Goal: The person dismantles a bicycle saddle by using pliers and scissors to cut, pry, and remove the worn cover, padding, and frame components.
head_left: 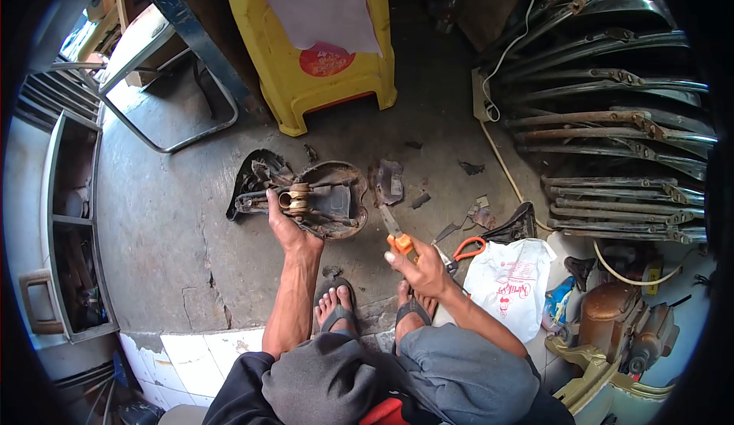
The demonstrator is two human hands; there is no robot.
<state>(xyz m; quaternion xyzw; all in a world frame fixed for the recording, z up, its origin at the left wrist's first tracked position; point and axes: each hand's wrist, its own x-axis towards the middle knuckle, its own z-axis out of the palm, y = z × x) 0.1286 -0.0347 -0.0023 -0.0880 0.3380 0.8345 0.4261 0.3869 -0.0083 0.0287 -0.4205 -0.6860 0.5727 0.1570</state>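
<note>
A worn bicycle saddle (336,195) lies underside up on the concrete floor, its metal rails and rusty clamp showing. My left hand (293,234) grips it near the clamp, with the thumb over the frame. Torn dark cover material (260,172) bunches around the saddle's left end. To the right of the saddle, my right hand (420,268) is closed around the orange handle of a utility knife (397,236). The blade points up and left, apart from the saddle. Just beyond that hand are orange-handled scissors (469,248), partly hidden.
Torn scraps (388,182) litter the floor. A yellow plastic stool (336,88) stands ahead. Metal chair frames (612,130) are stacked at right, beside a power strip (483,96) and its cable. A white plastic bag (508,276) and a rusty motor-like machine (612,314) sit at lower right.
</note>
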